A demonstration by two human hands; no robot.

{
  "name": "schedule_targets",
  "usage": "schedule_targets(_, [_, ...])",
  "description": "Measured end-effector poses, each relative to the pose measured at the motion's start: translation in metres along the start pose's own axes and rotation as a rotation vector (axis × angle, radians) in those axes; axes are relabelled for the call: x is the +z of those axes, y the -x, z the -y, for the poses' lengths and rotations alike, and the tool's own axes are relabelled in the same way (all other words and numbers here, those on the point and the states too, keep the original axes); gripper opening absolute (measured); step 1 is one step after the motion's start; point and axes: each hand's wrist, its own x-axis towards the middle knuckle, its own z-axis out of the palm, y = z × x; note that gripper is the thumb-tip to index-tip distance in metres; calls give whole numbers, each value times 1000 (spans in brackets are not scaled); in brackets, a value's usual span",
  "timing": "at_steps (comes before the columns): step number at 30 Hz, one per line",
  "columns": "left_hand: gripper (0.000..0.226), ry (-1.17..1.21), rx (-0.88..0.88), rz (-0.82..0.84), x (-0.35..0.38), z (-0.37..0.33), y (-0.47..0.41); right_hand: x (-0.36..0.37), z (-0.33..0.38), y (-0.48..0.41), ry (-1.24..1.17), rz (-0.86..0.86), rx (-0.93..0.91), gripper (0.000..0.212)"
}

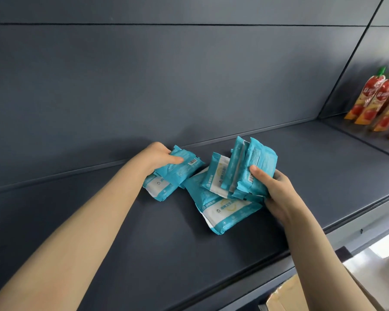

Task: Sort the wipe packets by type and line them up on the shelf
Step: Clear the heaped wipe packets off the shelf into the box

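Note:
Several teal-and-white wipe packets lie in the middle of a dark grey shelf [121, 232]. My left hand [160, 157] grips one teal packet [180, 168], barcode side up, above another packet [158, 187] lying flat. My right hand [276, 187] holds a bunch of upright packets [252, 167] on edge, thumb pressed on the front one. More packets [225, 212] lie flat beneath and in front of that bunch, white face up.
The shelf's back panel [166, 75] rises right behind the packets. Red and orange spouted pouches [377, 99] stand on the neighbouring shelf section at far right. A cardboard box [283, 295] sits below the shelf's front edge at bottom right.

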Motion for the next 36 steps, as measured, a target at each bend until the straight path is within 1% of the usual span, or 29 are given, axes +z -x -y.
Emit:
schedule_targets(3, [38, 72, 65, 20, 0, 4, 4, 0, 0, 0, -3, 3, -6, 46])
schedule_targets(6, [43, 172, 139, -96, -5, 10, 13, 1, -1, 0, -12, 2, -8, 45])
schedule_targets(8, [36, 258, 171, -185, -14, 12, 24, 0, -1, 0, -14, 1, -8, 46])
schedule_targets(9, [31, 282, 167, -193, -21, 15, 30, 0, -1, 0, -14, 1, -8, 47])
schedule_targets(11, [25, 249, 122, -102, -31, 21, 41, -1, -1, 0, -12, 6, -5, 49])
schedule_targets(13, [20, 142, 46, 29, -33, 28, 49, -1, -1, 0, -12, 8, 3, 50])
schedule_targets(14, [19, 93, 17, 58, -30, 31, 51, -1, 0, 1, -10, 7, 8, 50])
schedule_targets(18, [30, 21, 8, 50, -21, 33, 59, 5, 3, 2, 5, 10, 30, 47])
schedule_targets(21, [38, -22, -36, 84, -25, 25, 62, 10, 6, 4, 34, -12, 29, 42])
schedule_targets(24, [48, 82, -82, 110, -27, 21, 67, 14, 10, 9, 12, -54, -14, 46])
schedule_targets(26, [62, 182, -90, 72, -26, 24, 74, 15, 15, 15, -32, -85, -40, 39])
schedule_targets(27, [66, 239, -84, 55, -27, 26, 78, 15, 18, 20, -57, -95, -43, 33])
schedule_targets(28, [59, 282, -66, 40, -29, 28, 80, 15, 21, 25, -83, -94, -40, 30])
schedule_targets(30, [33, 333, -7, -3, -35, 27, 88, 13, 26, 35, -99, -80, -32, 26])
schedule_targets(31, [25, 348, 29, -35, -38, 22, 94, 11, 29, 40, -89, -71, -31, 25])
schedule_targets(32, [23, 359, 70, -71, -41, 16, 100, 9, 33, 47, -76, -67, -33, 23])
schedule_targets(34, [28, 381, 170, -110, -39, -2, 113, 1, 39, 58, -55, -75, -44, 25])
schedule_targets(36, [33, 387, 273, -76, -27, -23, 128, -11, 45, 71, -44, -87, -55, 33])
